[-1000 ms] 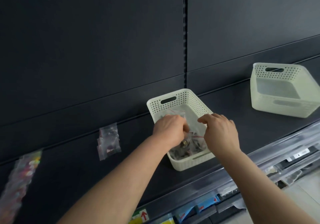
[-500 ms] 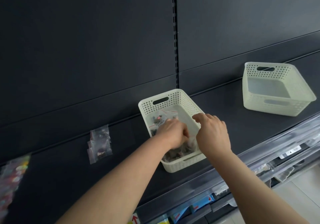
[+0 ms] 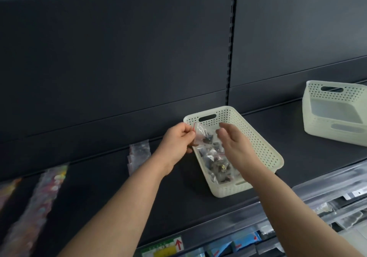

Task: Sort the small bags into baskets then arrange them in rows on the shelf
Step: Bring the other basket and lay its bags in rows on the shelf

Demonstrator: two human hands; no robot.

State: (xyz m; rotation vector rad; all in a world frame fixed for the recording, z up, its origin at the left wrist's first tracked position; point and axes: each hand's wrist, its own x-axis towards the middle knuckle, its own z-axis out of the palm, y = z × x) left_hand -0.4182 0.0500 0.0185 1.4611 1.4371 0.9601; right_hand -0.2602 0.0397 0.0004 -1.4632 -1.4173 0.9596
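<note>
Dark grey panels (image 3: 119,58) back a shelf (image 3: 95,179) of the same colour, and on it stands a cream perforated basket (image 3: 264,149), the landmark for everything else.

Over the basket's far left corner, the left hand (image 3: 178,139) pinches a small clear bag (image 3: 202,135) by its red-edged top between thumb and fingers. The bag hangs clear of the basket floor with dark pieces gathered at its bottom. The right hand (image 3: 236,143) hovers over the middle of the basket with its fingers loosely curved and gripping nothing. Its blurred fingertips are just beside the held bag's right edge, and whether they touch it cannot be told.

Inside the basket, towards its near end, lies a heap of similar bags (image 3: 216,167) with dark and brassy contents. Left of the basket, on the shelf against the back panel, a short overlapping row of clear bags (image 3: 139,155) lies flat. Farther left of the basket, longer rows of colourful packets (image 3: 43,193) run towards the shelf's front edge. Well to the right of the basket a second cream basket (image 3: 335,114) sits on the shelf, its visible floor bare. Below and in front of the basket, a clear price rail (image 3: 317,189) lines the shelf edge, and a label with a red arrow (image 3: 174,244) shows lower down.
</note>
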